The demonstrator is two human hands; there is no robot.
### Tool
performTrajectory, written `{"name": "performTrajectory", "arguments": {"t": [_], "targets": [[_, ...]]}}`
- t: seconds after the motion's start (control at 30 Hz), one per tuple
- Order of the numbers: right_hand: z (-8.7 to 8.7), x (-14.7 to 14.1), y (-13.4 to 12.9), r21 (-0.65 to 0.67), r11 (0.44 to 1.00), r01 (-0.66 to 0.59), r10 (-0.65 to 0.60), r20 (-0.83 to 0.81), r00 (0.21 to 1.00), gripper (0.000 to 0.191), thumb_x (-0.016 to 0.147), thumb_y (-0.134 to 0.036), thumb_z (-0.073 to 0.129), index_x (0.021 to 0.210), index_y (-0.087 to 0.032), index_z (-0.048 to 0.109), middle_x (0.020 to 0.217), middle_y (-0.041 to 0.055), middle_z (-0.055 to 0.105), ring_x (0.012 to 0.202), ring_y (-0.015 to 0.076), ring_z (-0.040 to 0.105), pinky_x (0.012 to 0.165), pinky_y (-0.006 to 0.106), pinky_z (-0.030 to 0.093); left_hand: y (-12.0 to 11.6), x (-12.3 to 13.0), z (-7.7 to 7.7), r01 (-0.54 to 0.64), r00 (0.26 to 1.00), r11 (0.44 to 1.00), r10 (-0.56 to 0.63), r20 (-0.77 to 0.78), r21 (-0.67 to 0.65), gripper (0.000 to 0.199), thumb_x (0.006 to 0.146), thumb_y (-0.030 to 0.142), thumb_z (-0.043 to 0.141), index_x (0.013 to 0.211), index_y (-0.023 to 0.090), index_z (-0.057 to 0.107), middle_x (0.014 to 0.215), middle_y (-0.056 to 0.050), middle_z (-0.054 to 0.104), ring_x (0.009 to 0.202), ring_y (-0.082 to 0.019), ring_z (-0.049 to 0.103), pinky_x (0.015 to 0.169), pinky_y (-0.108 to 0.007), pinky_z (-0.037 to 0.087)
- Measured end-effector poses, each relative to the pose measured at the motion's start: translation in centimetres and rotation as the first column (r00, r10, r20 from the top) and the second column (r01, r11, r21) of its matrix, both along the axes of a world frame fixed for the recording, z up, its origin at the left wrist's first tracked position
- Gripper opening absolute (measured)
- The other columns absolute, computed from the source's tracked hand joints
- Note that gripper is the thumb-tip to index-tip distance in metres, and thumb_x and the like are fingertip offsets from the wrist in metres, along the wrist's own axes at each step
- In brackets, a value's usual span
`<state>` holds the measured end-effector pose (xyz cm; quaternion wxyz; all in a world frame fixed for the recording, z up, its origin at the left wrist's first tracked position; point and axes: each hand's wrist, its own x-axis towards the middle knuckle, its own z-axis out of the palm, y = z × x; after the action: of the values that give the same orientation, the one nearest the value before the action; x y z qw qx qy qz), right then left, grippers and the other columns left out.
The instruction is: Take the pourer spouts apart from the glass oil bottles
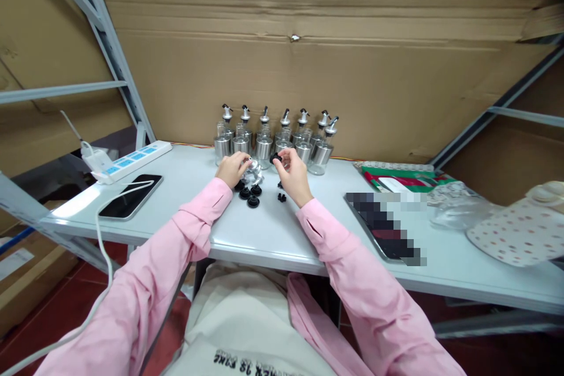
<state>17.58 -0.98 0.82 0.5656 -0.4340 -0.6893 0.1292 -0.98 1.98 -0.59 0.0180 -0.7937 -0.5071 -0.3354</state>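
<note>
My right hand pinches a black stopper between thumb and fingers, just in front of the bottles. My left hand is closed, its fingertips at a small pile of shiny silver caps; whatever it grips is too small to make out. Several round black stoppers lie below the pile. Small black pieces rest on the table under my right hand. Behind both hands stand glass bottles with steel sleeves; the back ones carry pour spouts, while several front necks look uncapped.
On the left of the white table are a phone with a cable and a power strip. A partly pixelated dark device, plastic bags and a dotted pouch lie on the right. Cardboard walls the back.
</note>
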Motion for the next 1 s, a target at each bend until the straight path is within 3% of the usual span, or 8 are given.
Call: {"name": "performTrajectory", "arguments": {"t": [0.33,0.4,0.57,0.8,1.0], "targets": [[-0.6,0.2,0.3,0.004,0.998,-0.069,0.067,0.195,0.979,0.024,0.074,-0.009,0.051,0.095,-0.016,0.060,0.089,0.0062,0.063,0.069,0.0146,0.055,0.070,0.029,0.046,0.0,0.4,-0.5,-0.067,0.998,0.992,0.068,0.006,-0.107,0.019,0.083,0.029,0.054,0.099,0.019,0.058,0.088,-0.002,0.067,0.068,-0.015,0.059,0.073,-0.029,0.037],[-0.7,0.2,0.4,-0.031,0.997,-0.075,0.080,0.219,0.972,0.028,0.073,-0.008,0.054,0.099,-0.015,0.059,0.088,0.0062,0.064,0.069,0.0146,0.056,0.071,0.029,0.046,-0.1,0.4,-0.6,-0.049,0.999,0.992,0.047,-0.020,-0.112,0.019,0.084,0.030,0.053,0.099,0.020,0.059,0.089,-0.002,0.067,0.069,-0.015,0.059,0.073,-0.028,0.038],[-1.0,0.3,0.4,-0.069,0.995,-0.072,0.094,0.405,0.910,0.019,0.072,-0.005,0.056,0.088,-0.013,0.063,0.085,0.0072,0.065,0.076,0.0168,0.059,0.076,0.031,0.045,0.3,0.2,-0.9,-0.010,0.994,0.991,-0.004,-0.106,-0.134,0.018,0.085,0.027,0.048,0.086,0.019,0.064,0.091,-0.004,0.062,0.074,-0.017,0.058,0.074,-0.028,0.040],[-2.1,0.4,0.6,-0.199,0.965,-0.170,0.255,0.572,0.779,0.031,0.068,0.004,0.053,0.086,-0.016,0.067,0.083,0.0056,0.068,0.076,0.0174,0.061,0.077,0.029,0.044,1.4,-0.5,-1.9,0.019,0.998,0.988,-0.029,-0.062,-0.155,0.015,0.080,0.021,0.053,0.090,0.018,0.063,0.095,-0.005,0.058,0.072,-0.016,0.056,0.075,-0.030,0.044],[-2.4,0.6,0.8,-0.191,0.968,-0.165,0.249,0.617,0.746,0.034,0.067,0.006,0.051,0.088,-0.015,0.067,0.088,0.0084,0.068,0.083,0.0199,0.062,0.079,0.030,0.044,1.6,-0.3,-2.3,0.134,0.989,0.978,-0.143,-0.044,-0.157,0.018,0.080,0.013,0.047,0.086,0.019,0.064,0.093,-0.005,0.059,0.084,-0.018,0.058,0.082,-0.031,0.045]]}}
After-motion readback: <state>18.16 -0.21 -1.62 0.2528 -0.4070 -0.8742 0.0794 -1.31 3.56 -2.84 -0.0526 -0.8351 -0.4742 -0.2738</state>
